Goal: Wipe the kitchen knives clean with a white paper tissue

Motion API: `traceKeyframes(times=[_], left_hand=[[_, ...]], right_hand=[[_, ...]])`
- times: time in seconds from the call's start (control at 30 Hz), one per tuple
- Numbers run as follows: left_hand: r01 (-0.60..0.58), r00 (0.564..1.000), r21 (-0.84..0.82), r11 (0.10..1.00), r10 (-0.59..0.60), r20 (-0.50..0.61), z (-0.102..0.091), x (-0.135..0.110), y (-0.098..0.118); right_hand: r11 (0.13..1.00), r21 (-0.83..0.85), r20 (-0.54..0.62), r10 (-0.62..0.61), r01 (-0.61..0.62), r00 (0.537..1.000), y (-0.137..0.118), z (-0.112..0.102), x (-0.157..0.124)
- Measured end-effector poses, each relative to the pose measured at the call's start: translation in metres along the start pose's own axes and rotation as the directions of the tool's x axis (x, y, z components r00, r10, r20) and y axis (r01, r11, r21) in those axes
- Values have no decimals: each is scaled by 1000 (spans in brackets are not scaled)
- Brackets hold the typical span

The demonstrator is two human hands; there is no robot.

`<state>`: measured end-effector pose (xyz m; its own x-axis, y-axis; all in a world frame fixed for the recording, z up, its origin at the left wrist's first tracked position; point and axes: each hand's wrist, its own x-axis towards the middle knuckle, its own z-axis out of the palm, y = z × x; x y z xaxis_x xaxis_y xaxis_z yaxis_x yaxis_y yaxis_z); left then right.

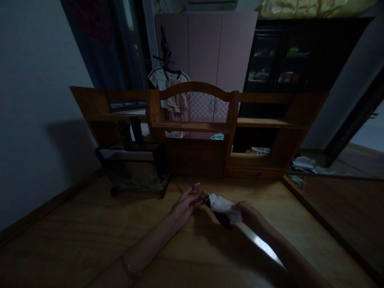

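Observation:
My left hand [189,203] is closed around a slim dark-bladed tool [191,183], whose thin blade points up and away to the left. The tool's black handle [223,221] slants down to the right; whether it is a knife or scissors I cannot tell in the dim light. A crumpled white tissue [222,205] lies against the tool near the handle. Pinching the tissue from the right is my right hand [247,212], its fingers partly hidden. Both hands are above the wooden tabletop [162,244].
Left of my hands stands a black-framed holder [132,172] with two black handles [136,130] sticking up. A wooden shelf unit [195,127] runs along the tabletop's back edge. White wall [36,120] borders the left side. A raised wooden edge [324,224] bounds the right.

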<state>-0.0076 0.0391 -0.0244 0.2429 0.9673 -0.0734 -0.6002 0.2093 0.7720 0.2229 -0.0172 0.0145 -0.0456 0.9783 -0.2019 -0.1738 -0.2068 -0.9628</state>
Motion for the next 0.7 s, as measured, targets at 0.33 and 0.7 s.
traceKeyframes(times=[0.33, 0.7], left_hand=[[40, 999, 8, 999, -41, 18, 4, -2, 5], [29, 999, -8, 1000, -29, -25, 1, 1, 2]], right_hand=[[993, 15, -132, -117, 120, 984, 4, -11, 7], [996, -63, -37, -73, 71, 997, 11, 5, 2]])
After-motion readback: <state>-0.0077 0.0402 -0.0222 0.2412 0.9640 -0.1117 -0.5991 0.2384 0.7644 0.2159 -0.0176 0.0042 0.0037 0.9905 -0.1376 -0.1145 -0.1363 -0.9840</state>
